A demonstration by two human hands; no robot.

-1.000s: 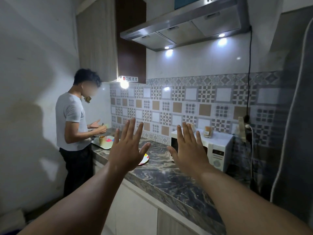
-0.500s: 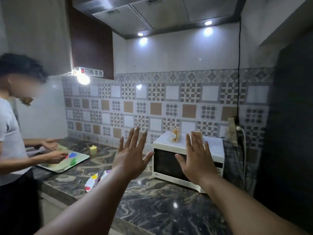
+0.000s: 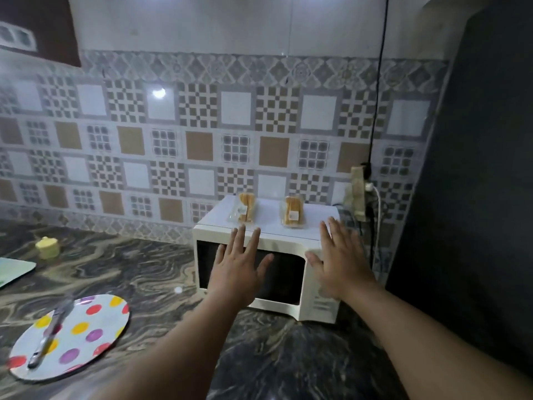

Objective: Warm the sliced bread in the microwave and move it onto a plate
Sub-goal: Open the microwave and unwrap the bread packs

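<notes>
A dark marbled countertop [image 3: 150, 269] fills the lower frame. On it: a white microwave [image 3: 314, 301] at centre right, a polka-dot plate [image 3: 86, 336] lower left, a small yellow lidded pot [image 3: 47, 247] and a pale green board [image 3: 14, 269] at the left edge.

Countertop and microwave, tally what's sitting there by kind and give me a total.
Microwave: 1
Bread packs on top of it: 2
Polka-dot plate: 1
Tongs lying on the plate: 1
Small yellow lidded container: 1
Green board, partly cut off at the left edge: 1
Total: 7
</notes>
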